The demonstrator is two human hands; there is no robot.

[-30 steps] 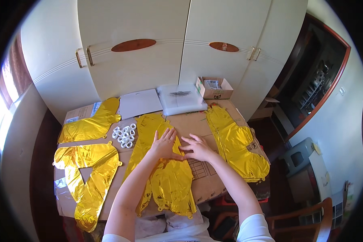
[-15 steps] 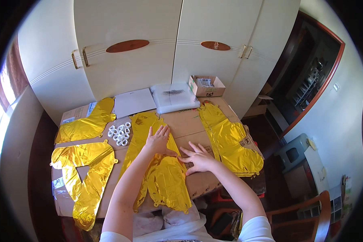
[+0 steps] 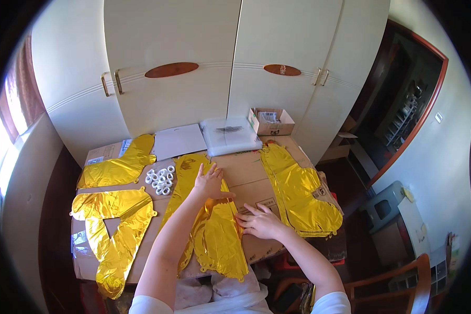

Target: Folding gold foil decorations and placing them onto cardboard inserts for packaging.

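The person's right hand (image 3: 261, 224) lies palm down at the near right of the cardboard-covered table (image 3: 251, 172), fingers spread loosely and pointing left, their tips pressing the right edge of a flat gold foil balloon (image 3: 217, 235). This balloon lies lengthwise in front of the person, its near end reaching the table's front edge and its far end running up toward the middle of the table. The left hand (image 3: 210, 182) rests farther up on the same balloon, palm down, fingers spread wide and flat against the foil, thumb pointing right. Neither hand pinches anything; both simply press the foil to the table.

To the left, near the front corner, lies another gold foil balloon with a triangular hole (image 3: 112, 225), flat and well apart from the hands. Behind it sits a third gold balloon (image 3: 118, 167) near the far left edge. Between that one and the middle balloon lies a cluster of small white rings (image 3: 160, 179), just beside the left hand's balloon. On the right side of the table a fourth gold balloon (image 3: 298, 193) stretches from far to near, close to the right hand but not touching it.

At the far edge lie a white flat sheet (image 3: 180, 141), a stack of clear plastic bags (image 3: 230, 135), and a small open cardboard box (image 3: 271, 121). Behind stands a white wardrobe (image 3: 193, 52).
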